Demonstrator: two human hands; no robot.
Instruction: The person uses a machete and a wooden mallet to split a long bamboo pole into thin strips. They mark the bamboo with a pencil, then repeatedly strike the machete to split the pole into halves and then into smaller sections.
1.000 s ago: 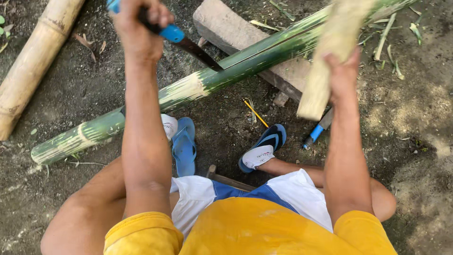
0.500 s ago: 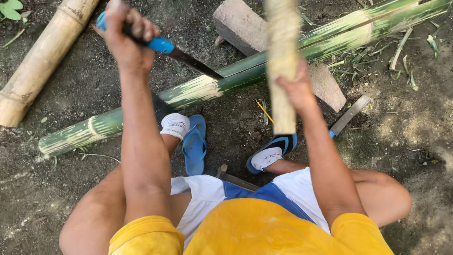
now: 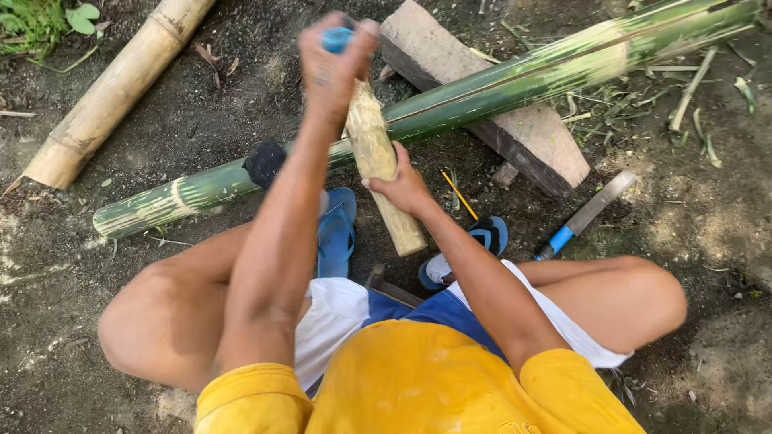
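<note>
Both hands are clenched: the left hand (image 3: 334,56), raised at twelve o'clock, grips a blue-handled tool (image 3: 336,38), while the right hand (image 3: 402,186) at centre clasps a pale wooden club (image 3: 382,165) over the green bamboo pole (image 3: 515,80) lying across a stone block (image 3: 531,133), with a blue-handled knife (image 3: 585,215) at three o'clock.

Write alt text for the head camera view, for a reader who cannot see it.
A squatting person's left hand grips a blue-handled tool above a long green bamboo pole, while the right hand holds a pale wooden club. The pole rests on a wooden block; another blue-handled blade lies on the soil.
</note>
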